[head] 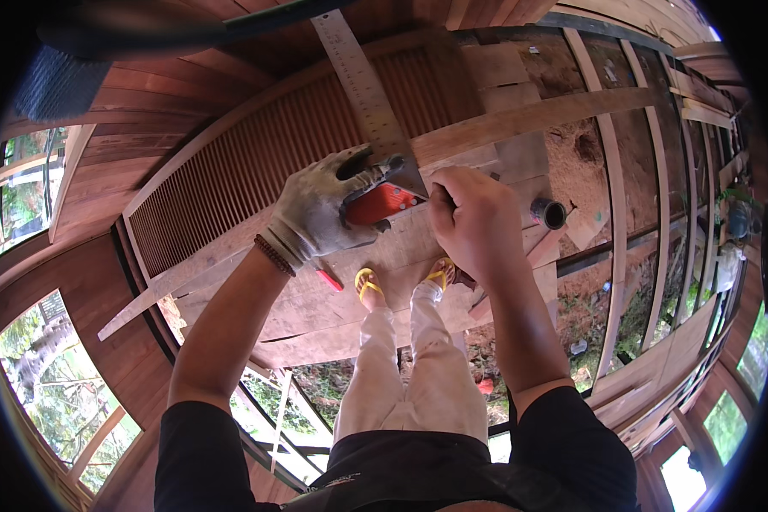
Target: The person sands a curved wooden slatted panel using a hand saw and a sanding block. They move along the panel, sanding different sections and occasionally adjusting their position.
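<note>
My left hand (323,201), in a grey work glove with dark fingertips, grips the red handle (381,205) of a carpenter's square. The square's long metal blade (365,89) runs up and away from the hand. My right hand (477,214) is bare, its fingers curled beside the lower corner of the blade; whether something thin is between them is hidden. Below both hands lies a wooden board floor (307,320), where my feet stand in yellow flip-flops (367,281). A red-handled tool (329,280) lies to the left of the feet.
A ribbed wooden panel (230,160) stretches behind the left hand. A long wooden board (531,118) crosses beyond the hands. To the right are a dark cylindrical container (548,213) and open floor joists (611,173) over bare earth. A plank wall (166,96) rises at the left.
</note>
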{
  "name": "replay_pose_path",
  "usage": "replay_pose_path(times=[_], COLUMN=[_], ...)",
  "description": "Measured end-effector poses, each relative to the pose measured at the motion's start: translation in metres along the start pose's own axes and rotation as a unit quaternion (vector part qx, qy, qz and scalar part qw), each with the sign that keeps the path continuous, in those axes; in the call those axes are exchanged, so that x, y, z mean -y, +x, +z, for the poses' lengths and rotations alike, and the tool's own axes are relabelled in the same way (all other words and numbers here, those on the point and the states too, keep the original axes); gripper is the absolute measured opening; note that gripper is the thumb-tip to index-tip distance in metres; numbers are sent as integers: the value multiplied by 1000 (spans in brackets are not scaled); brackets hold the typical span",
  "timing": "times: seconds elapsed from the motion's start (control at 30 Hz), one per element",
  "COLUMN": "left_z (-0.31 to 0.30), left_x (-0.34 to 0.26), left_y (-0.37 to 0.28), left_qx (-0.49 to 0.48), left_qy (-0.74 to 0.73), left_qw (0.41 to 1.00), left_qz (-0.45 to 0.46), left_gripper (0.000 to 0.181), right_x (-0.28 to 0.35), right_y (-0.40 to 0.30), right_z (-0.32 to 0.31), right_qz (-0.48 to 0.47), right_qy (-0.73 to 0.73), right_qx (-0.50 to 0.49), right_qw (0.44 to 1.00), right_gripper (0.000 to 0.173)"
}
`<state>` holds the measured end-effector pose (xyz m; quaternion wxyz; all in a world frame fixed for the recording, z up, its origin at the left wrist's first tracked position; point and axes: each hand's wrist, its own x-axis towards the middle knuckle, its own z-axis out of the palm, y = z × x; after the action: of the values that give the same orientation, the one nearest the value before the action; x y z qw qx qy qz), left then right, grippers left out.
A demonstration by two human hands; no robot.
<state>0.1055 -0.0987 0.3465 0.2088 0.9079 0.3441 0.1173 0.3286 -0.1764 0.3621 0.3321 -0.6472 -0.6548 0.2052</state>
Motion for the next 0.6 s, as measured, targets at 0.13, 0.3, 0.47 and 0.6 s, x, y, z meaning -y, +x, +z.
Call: replay_pose_path(times=[0.13,0.3,0.47,0.6], left_z=[-1,1,-2,5], left_x=[0,2,-6,-17], left_y=[3,0,-6,-17], left_qx=[2,-5,23,30], left_qy=[-11,-17,-5,4], left_qw=[1000,1000,1000,999], left_qz=[5,5,-20,-12], left_gripper=[83,82,82,81], right_x=[-2,-5,-13,2], right_y=[10,0,-76,-79], right_z=[11,17,10,53], right_qz=[-8,5,324,384], right_qy=[37,57,316,554], right_qx=[-85,-39,-6,-32], right_qw=[996,998,892,738], right_gripper=[18,19,16,26])
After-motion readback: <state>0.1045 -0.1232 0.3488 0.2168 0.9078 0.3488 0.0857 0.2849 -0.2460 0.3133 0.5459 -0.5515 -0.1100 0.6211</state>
